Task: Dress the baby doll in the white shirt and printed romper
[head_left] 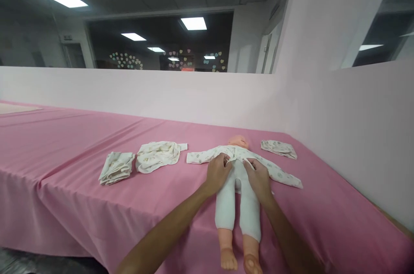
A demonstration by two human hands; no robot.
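Observation:
A baby doll lies on its back on the pink sheet, head away from me and bare feet toward me. It wears white trousers and a long-sleeved printed baby shirt, whose sleeves spread out to both sides. My left hand is closed at the doll's waist, fingertips pinching a thin white part of the shirt's front. Opposite it, my right hand also pinches a narrow white piece of the shirt. Whether these pieces are ties or the hem I cannot tell. Fingers partly cover the waist.
Left of the doll lie a folded cloth and a loosely folded printed garment. Another folded printed cloth rests right of its head. The pink sheet covers the table up to a white wall with windows above.

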